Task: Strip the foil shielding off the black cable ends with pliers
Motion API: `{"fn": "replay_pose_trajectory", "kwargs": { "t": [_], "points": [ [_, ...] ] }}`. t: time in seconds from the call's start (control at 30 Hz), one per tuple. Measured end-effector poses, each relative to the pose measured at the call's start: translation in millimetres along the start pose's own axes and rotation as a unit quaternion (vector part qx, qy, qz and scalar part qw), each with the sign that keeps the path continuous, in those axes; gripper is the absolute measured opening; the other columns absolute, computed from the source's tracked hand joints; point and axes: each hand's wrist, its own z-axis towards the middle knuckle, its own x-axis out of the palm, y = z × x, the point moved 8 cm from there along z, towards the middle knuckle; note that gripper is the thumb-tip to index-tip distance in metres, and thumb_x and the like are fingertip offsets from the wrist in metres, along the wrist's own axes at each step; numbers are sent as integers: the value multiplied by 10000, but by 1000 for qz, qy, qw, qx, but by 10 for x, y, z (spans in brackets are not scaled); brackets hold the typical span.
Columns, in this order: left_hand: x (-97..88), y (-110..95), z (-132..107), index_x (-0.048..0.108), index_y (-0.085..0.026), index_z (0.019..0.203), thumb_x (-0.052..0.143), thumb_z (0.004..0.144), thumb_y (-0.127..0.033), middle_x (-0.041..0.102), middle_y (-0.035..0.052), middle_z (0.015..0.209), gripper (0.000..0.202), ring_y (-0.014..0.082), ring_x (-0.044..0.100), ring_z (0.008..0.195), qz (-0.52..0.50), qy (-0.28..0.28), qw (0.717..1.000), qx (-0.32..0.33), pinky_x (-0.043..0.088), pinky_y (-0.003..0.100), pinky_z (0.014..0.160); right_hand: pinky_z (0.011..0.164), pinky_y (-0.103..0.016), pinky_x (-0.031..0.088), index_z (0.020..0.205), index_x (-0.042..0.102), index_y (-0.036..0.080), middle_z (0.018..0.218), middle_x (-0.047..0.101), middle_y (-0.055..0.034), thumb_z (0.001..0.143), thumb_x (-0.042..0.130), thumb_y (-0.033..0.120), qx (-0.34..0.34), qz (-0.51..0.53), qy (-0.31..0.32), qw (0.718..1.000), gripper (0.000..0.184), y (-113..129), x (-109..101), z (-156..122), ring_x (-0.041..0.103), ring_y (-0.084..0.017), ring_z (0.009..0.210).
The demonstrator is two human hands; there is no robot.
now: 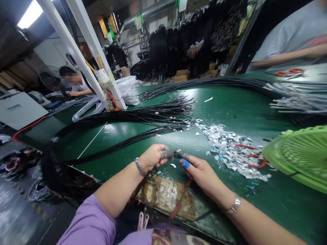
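Note:
My left hand (pixel 152 158) and my right hand (pixel 195 166) meet over the near edge of the green table (pixel 143 146). Grey tape wraps some fingertips, and a blue cover sits on my right thumb. Both hands pinch a short black cable end (pixel 176 154) with a pale tip. The rest of that cable is mostly hidden by the hands. Just below them lies a worn, tape-covered board (pixel 167 195) with a brownish strap (pixel 181 201) across it. Bundles of black cables (pixel 143 134) stretch over the table beyond my left hand.
Silvery foil scraps (pixel 227 146) are heaped right of centre, with red-handled scissors (pixel 258 163) among them. A green plastic fan (pixel 301 156) stands at right. White posts (pixel 99 51) rise at left. Co-workers sit at far left (pixel 76 81) and upper right (pixel 288 44).

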Motion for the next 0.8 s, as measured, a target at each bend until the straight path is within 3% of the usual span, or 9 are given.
{"fn": "replay_pose_trajectory", "kwargs": {
  "t": [0.13,0.3,0.4,0.53,0.6,0.7,0.8],
  "points": [
    [19,77,35,517,-157,643,654,647,-455,347,-96,357,328,22,183,303,-65,39,996,-43,97,178,325,634,-309,478,841,702,216,675,626,-12,743,590,546,-45,-54,17,997,362,70,-42,35,561,-193,673],
    [-7,57,34,510,-159,628,650,665,-454,347,-94,359,329,21,197,306,-14,16,999,-32,105,176,332,707,-346,487,916,682,218,763,667,-37,671,671,498,-34,-51,-52,997,372,17,-220,79,598,-226,742],
    [15,67,26,517,-157,634,641,672,-479,344,-95,380,347,27,215,322,44,17,998,-32,129,181,346,729,-348,464,810,678,231,781,674,-43,684,658,456,-49,-59,-75,994,259,58,-259,73,586,-231,765],
    [23,41,33,548,-142,649,634,686,-417,388,-76,453,290,42,292,399,144,18,989,25,221,182,405,587,-300,406,611,622,225,592,576,1,674,654,445,-38,-83,-53,994,231,80,-225,66,485,-177,608],
    [43,-23,13,596,-132,685,596,729,-364,464,-51,520,236,57,366,465,221,24,971,84,282,186,464,538,-274,372,566,590,213,546,525,21,661,661,423,-11,-62,-25,998,241,43,-185,67,446,-151,568],
    [95,-142,-60,651,-148,746,541,780,-300,561,-25,596,190,84,456,549,349,28,922,163,329,198,545,461,-235,307,565,575,197,517,480,40,649,662,390,51,10,9,999,228,-62,-124,63,392,-110,505],
    [147,-218,-120,655,-161,719,541,783,-269,594,-13,594,170,96,493,559,418,36,885,200,334,202,558,402,-213,202,549,544,184,469,425,61,613,678,366,113,78,27,990,235,-170,-77,55,292,-67,431]
  ]
}}
